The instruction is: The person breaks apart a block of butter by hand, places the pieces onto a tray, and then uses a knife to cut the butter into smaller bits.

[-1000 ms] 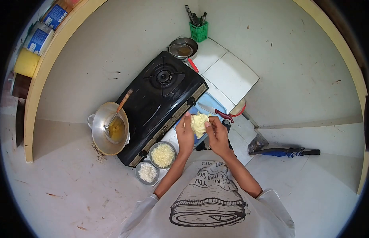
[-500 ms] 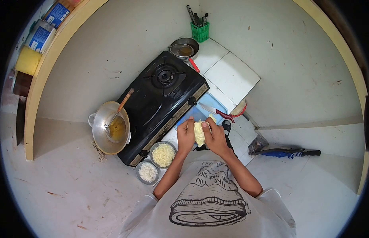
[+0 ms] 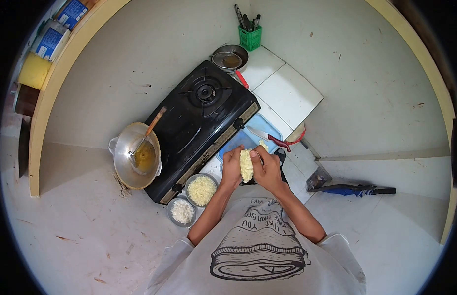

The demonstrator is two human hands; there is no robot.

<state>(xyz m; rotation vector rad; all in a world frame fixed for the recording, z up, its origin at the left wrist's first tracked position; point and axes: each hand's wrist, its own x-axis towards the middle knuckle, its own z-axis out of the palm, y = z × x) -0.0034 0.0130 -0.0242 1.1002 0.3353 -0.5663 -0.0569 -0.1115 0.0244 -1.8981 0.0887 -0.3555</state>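
Observation:
Between both hands is a pale yellow lump of dough (image 3: 246, 166), held in front of the shirt. My left hand (image 3: 233, 167) presses its fingers against one side of the lump. On the other side my right hand (image 3: 265, 169) grips it, thumb on its upper end. Beneath and beyond the hands lies a blue tray (image 3: 260, 122) with a red-handled knife (image 3: 268, 137) across it and a small yellow piece (image 3: 263, 145) beside the right hand. Near my left forearm are a bowl of yellow shreds (image 3: 201, 191) and a bowl of white shreds (image 3: 182, 211).
A black gas stove (image 3: 189, 120) carries a pan (image 3: 122, 164) of yellow oil with a wooden-handled ladle (image 3: 152, 125). Behind stand a small pan with a strainer (image 3: 230, 58) and a green basket (image 3: 250, 38) of utensils. An umbrella (image 3: 351, 189) lies at the right.
My left hand's fingers have curled lower around the dough lump. The lump looks slightly narrower, and the whole view has shifted a little.

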